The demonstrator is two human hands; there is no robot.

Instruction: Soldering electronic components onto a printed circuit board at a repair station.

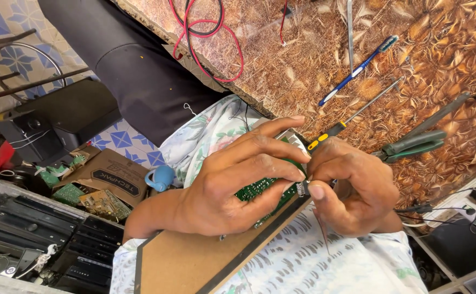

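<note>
Green circuit board (260, 189) sits clamped in the left hand (224, 188), held above the lap over a brown board with a dark edge (194, 261). Left fingers (260, 144) wrap across the board's top face, thumb beneath, closed firmly on it; most of the board is hidden under them.

Right hand (355, 188) meets it at the board's right edge. Thumb and forefinger are pinched tight on something small and metallic, possibly a spring or coil (301, 189); too small to tell for sure. A yellow-and-black-handled screwdriver (352, 117) lies on the patterned tabletop (314, 65) just behind the knuckles, not gripped as far as I can see.

Judged step: fitting or working a small part at the board's edge. Next move likely needs a steady pinch and fine alignment, left hand keeping the board from twisting.

Both wrists bent inward, hands touching, forearms resting low near the floral cloth (216, 130).
</note>
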